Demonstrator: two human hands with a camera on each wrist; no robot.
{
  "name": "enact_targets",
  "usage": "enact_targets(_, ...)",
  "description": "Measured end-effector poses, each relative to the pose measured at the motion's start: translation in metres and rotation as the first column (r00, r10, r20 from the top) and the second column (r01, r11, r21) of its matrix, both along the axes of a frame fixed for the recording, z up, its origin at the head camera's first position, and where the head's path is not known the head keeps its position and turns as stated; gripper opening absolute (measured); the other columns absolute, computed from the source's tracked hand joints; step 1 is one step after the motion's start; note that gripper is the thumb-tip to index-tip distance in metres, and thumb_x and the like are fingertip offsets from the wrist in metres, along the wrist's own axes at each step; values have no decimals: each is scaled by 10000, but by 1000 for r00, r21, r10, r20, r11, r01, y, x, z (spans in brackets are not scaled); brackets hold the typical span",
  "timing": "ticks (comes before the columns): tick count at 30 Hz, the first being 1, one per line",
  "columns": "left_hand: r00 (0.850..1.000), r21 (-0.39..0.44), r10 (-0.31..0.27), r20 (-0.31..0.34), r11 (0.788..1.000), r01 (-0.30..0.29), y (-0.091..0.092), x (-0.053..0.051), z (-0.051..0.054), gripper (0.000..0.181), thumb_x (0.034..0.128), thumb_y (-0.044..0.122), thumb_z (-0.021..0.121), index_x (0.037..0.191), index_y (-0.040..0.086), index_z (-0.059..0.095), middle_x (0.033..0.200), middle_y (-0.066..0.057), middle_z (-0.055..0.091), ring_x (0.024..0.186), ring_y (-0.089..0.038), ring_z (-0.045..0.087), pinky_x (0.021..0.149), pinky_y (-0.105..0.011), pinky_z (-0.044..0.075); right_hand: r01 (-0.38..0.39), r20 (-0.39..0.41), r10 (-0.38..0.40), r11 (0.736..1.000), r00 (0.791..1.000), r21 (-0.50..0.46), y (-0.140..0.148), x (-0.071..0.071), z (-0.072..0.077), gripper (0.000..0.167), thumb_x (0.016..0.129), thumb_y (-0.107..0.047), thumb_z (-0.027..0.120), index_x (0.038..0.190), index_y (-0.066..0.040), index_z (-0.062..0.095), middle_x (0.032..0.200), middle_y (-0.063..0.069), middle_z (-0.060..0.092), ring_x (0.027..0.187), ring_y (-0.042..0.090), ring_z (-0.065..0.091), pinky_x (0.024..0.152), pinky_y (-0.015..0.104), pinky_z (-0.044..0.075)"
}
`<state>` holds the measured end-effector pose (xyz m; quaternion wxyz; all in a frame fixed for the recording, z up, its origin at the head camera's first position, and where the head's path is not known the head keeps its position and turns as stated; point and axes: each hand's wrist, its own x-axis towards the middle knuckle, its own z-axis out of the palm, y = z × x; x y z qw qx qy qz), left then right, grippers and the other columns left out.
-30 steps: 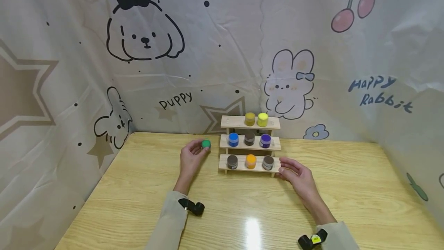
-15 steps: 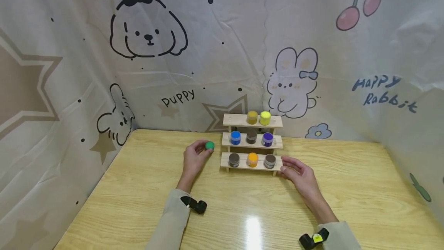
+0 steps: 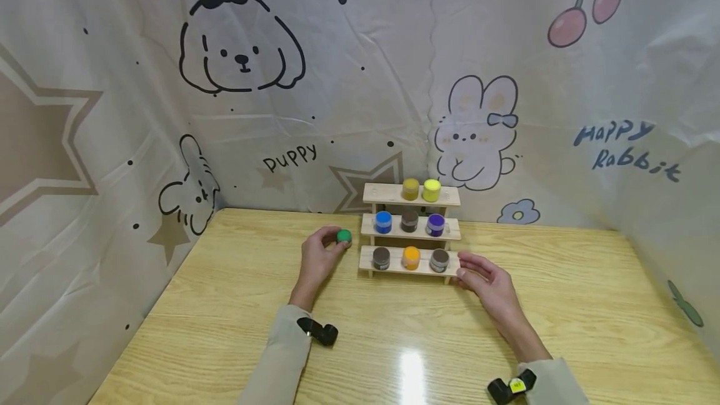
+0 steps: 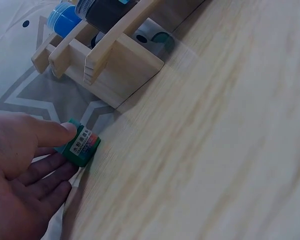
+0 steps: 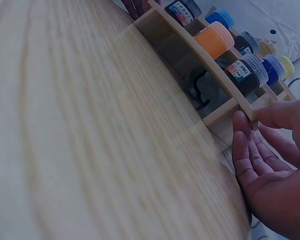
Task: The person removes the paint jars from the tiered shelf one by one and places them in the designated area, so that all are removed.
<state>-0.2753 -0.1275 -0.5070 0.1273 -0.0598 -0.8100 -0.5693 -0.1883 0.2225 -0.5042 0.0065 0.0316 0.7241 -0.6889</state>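
Note:
A green paint jar (image 3: 344, 237) is pinched between the thumb and fingers of my left hand (image 3: 317, 261), left of a three-tier wooden rack (image 3: 368, 195); its printed label (image 4: 82, 141) faces the left wrist view. My right hand (image 3: 495, 292) grips the right end of the rack's lowest shelf, thumb on the edge (image 5: 255, 117). On the bottom shelf stand a dark jar (image 3: 381, 259), an orange jar (image 3: 411, 258) and another dark jar (image 3: 439, 260). Blue (image 3: 384, 222), dark (image 3: 409, 221) and purple (image 3: 435, 225) jars fill the middle; ochre (image 3: 410, 189) and yellow (image 3: 432, 190) ones stand on top.
The rack stands near the back edge of a light wooden table (image 3: 360, 336). Behind it and at both sides hangs a pale printed cloth (image 3: 360, 105). Black wrist cameras sit on the left sleeve (image 3: 289, 336) and right sleeve (image 3: 554, 383).
The head view has shifted slightly, moving the whole scene a little right and up. My left hand, with the green jar, is slightly closer to the rack. My right hand keeps its grip.

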Motion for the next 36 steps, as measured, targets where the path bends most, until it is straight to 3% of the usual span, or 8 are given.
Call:
enact_targets(12,1000,-3,-19,1,1000,19,0,3,6,372,908,-33,744,1266,-79,651,1253,-243,668,1164,-391,646,1037,-501,512,-10,4,10,1000,1000,11,0,-1,2,467,1029,-90,629,1461,32,499,1423,251,540,1015,56,676,917,282,580)
enact_targets(17,1000,-27,1,-23,1000,-2,5,6,23,350,940,18,724,1282,-23,663,1278,-196,663,1182,-376,619,1045,-511,496,-5,13,4,1000,1000,24,0,0,3,472,1035,-120,628,1467,18,497,1433,252,535,1010,56,681,916,267,576)
enact_targets(23,993,5,-21,-117,1000,22,16,10,39,305,958,53,718,1253,-16,678,1249,-198,673,1164,-417,613,1017,-576,491,-11,4,11,1000,1000,10,0,-1,0,468,1033,-99,626,1463,32,495,1410,265,545,1010,64,682,915,273,578)
enact_targets(28,984,24,-11,-176,1000,16,29,11,50,300,962,81,725,1249,3,683,1209,-182,684,1141,-351,622,1010,-575,498,-18,-4,18,1000,1000,-4,-1,-2,-2,471,1028,-96,635,1458,39,499,1381,272,564,1012,80,687,915,285,581)
enact_targets(36,970,4,-83,-230,996,87,52,5,74,321,964,94,727,1258,-22,668,1206,-190,688,1120,-366,644,1005,-534,513,0,7,0,1000,1000,5,1,0,-1,463,1024,-88,637,1453,31,509,1341,247,598,994,78,691,901,285,587)
